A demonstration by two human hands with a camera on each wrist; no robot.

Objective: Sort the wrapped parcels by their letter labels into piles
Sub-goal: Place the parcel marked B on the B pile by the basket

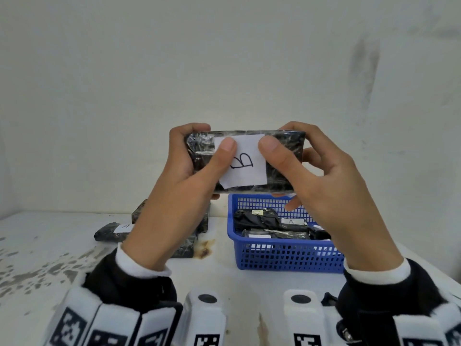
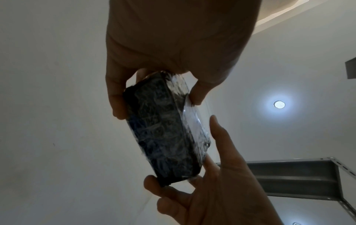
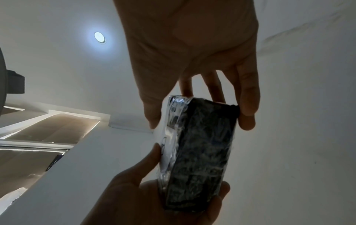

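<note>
A black parcel [image 1: 282, 156] wrapped in clear film is held up in front of the wall, its white label [image 1: 245, 168] reading B turned sideways. My left hand [image 1: 209, 141] grips its left end and my right hand [image 1: 280, 136] its right end, both thumbs pressing on the label. In the left wrist view the parcel [image 2: 165, 129] shows edge-on between the two hands, and the right wrist view shows the same parcel [image 3: 202, 152]. Below, several black parcels lie in a blue basket [image 1: 287, 255], one labelled A [image 1: 291, 221].
On the worn white table [image 1: 50, 245], left of the basket, lie black parcels partly hidden by my left arm: one labelled A [image 1: 112, 232] and others stacked behind it [image 1: 139, 211]. A rust stain [image 1: 205, 248] marks the table. The white wall stands close behind.
</note>
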